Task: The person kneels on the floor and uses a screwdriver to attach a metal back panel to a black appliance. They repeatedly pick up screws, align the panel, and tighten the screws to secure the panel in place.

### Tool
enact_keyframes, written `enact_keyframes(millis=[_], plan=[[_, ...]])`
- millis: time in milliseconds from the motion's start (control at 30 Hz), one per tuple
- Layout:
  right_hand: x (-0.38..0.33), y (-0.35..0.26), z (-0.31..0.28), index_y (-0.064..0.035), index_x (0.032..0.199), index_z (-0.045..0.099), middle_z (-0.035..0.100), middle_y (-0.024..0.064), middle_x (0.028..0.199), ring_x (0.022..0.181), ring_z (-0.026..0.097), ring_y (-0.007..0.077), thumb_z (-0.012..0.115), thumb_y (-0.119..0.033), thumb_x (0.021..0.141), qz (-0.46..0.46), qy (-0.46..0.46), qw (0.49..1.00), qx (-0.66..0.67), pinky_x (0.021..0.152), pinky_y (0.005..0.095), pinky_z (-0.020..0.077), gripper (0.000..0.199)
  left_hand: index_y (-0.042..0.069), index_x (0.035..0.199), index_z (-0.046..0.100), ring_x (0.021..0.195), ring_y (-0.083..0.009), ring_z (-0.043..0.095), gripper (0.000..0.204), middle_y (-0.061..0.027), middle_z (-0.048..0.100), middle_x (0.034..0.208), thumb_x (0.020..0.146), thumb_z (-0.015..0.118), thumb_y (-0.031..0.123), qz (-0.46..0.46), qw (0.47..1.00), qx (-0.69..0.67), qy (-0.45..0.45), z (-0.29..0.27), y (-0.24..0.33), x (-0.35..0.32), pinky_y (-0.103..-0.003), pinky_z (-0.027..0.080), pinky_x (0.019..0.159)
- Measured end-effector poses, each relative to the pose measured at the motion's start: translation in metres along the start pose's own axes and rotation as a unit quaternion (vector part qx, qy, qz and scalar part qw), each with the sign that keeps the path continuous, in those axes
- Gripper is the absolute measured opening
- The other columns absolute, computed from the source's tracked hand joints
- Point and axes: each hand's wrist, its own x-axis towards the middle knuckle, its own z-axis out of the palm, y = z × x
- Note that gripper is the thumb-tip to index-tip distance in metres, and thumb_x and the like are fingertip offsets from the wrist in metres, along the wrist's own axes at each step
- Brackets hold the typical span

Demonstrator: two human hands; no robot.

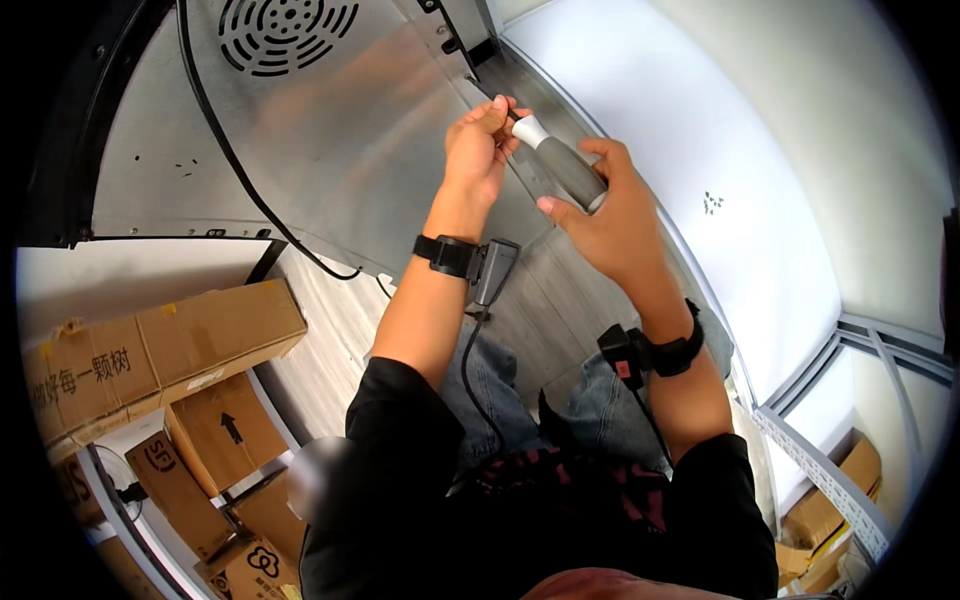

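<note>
My right hand (610,215) grips a grey-handled screwdriver (560,160) against the metal back panel (330,130); my left hand (478,150) pinches its tip. Cardboard boxes (160,350) lie below the panel.

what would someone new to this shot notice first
At the centre top, the right hand grips a screwdriver with a grey and white handle, while the left hand pinches its tip against the edge of a large grey sheet-metal panel with a round vent grille. A black cable trails down across that panel, and brown cardboard boxes are stacked at the lower left.
</note>
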Motion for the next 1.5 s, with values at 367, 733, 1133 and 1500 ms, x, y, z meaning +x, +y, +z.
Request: enact_keyframes(millis=[367,733,1133,1500], plan=[[0.006,-0.023,-0.015,-0.0056,0.076,0.056,0.048,0.0009,0.052,0.039,0.041,0.0081,0.057,-0.044,0.089,0.359,-0.173,0.868,0.295,0.037,0.0220,0.0302,0.040,0.009,0.086,0.057,0.067,-0.0083,0.053,0.022,0.0027,0.056,0.076,0.093,0.057,0.030,-0.011,1.000,0.005,-0.013,-0.006,0.000,-0.002,-0.022,0.044,0.061],[0.008,-0.015,-0.041,0.0016,0.091,0.060,0.051,0.0020,0.057,0.044,0.046,0.0092,0.056,-0.037,0.088,0.358,-0.160,0.873,0.289,0.040,0.0227,0.0356,0.039,0.006,0.103,0.056,0.072,-0.0111,0.056,0.018,-0.0022,0.060,0.085,0.097,0.047,0.020,-0.004,0.997,-0.018,-0.078,-0.005,-0.005,-0.007,-0.024,0.047,0.064],[-0.001,0.056,-0.160,0.0006,0.098,0.064,0.058,0.0028,0.068,0.051,0.047,0.0077,0.071,-0.018,0.080,0.323,0.067,0.916,0.229,0.047,0.0202,0.0374,0.027,0.005,0.109,0.060,0.078,-0.0113,0.058,0.019,-0.0049,0.065,0.090,0.094,0.051,0.011,0.010,0.969,0.135,-0.206,0.112,-0.091,-0.003,-0.025,0.045,0.070],[-0.018,0.100,-0.218,0.0016,0.098,0.063,0.058,0.0027,0.070,0.056,0.049,0.0079,0.071,-0.016,0.079,0.340,0.219,0.890,0.211,0.051,0.0218,0.0396,0.027,0.004,0.101,0.065,0.073,-0.0192,0.062,0.023,-0.0075,0.067,0.082,0.080,0.067,0.012,0.093,0.778,0.568,-0.251,0.149,-0.297,0.042,-0.031,0.049,0.069]])
